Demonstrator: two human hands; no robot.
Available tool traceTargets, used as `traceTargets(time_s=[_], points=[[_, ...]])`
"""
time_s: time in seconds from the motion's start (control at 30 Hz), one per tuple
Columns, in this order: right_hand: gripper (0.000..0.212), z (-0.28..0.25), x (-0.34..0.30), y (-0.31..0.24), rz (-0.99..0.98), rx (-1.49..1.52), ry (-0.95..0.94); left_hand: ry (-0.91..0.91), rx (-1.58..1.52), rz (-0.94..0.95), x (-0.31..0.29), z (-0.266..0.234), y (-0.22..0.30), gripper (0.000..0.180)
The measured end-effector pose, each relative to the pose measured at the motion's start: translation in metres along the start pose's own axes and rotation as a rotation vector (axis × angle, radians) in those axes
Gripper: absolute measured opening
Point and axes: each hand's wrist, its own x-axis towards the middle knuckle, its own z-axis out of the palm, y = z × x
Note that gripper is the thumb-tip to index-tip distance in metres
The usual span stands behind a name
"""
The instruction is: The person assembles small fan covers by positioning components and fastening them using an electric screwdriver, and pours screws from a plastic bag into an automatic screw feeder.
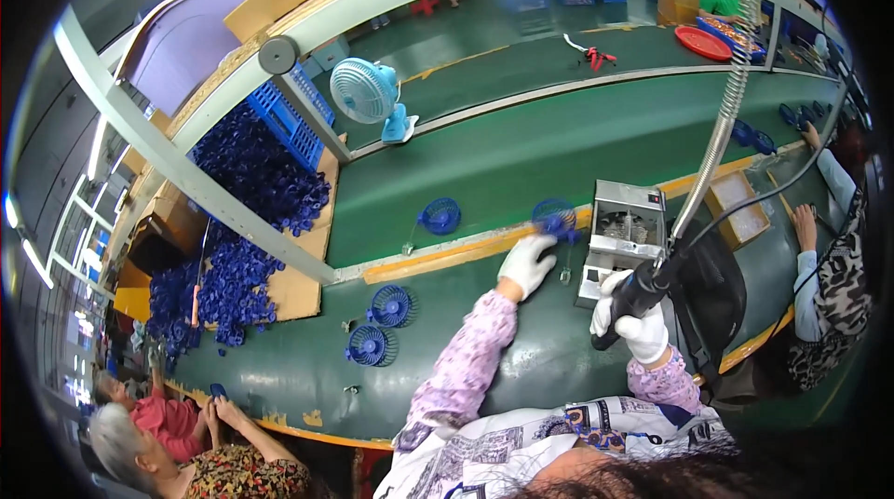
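Note:
My left hand (528, 264), in a white glove, reaches to the belt's near edge. Its fingers are closed at the lower rim of a small blue fan (556, 216), slightly blurred, with a small metal-looking piece dangling below. In my gloved right hand (641, 324) is a black electric screwdriver (644, 287), gripped round its body and tilted, hanging from a coiled metal spring (722, 131). Just beyond the right hand stands a silver screw feeder (629, 227). To the left, two similar blue fans (391, 305) lie on the green worktable (307, 373).
Another blue fan (440, 216) sits on the green conveyor belt (503, 164). Blue parts are heaped (233, 266) at left, near a frame post (177, 159). A light-blue desk fan (368, 94) stands beyond. A parts box (738, 206) and black bag (712, 289) lie right; people work on both sides.

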Motion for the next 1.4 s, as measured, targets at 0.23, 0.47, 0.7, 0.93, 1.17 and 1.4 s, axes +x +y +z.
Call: traceTargets(time_s=[0.23, 0.47, 0.7, 0.93, 1.17, 1.4], points=[[0.074, 0.000, -0.007, -0.006, -0.051, -0.048, 0.096, 0.170, -0.099, -0.238, -0.014, 0.008, 0.001, 0.052], [0.077, -0.007, -0.003, 0.000, -0.002, -0.014, 0.000, 0.405, 0.560, -0.502, -0.138, -0.077, 0.022, 0.061], [0.034, 0.014, 0.005, -0.014, -0.015, -0.128, 0.083, 0.255, 0.710, -1.159, -0.180, -0.103, 0.009, 0.069], [0.025, 0.014, 0.026, -0.032, -0.300, -0.550, 0.418, 0.271, 0.541, -0.881, -0.157, -0.091, 0.010, 0.044], [0.024, -0.008, 0.040, -0.011, -0.361, -0.590, 0.453, -0.079, 0.339, -0.371, -0.118, -0.044, 0.077, 0.033], [0.021, 0.014, 0.023, 0.000, -0.200, -0.455, 0.378, -0.081, 0.315, -0.213, -0.111, -0.010, 0.109, 0.042]])
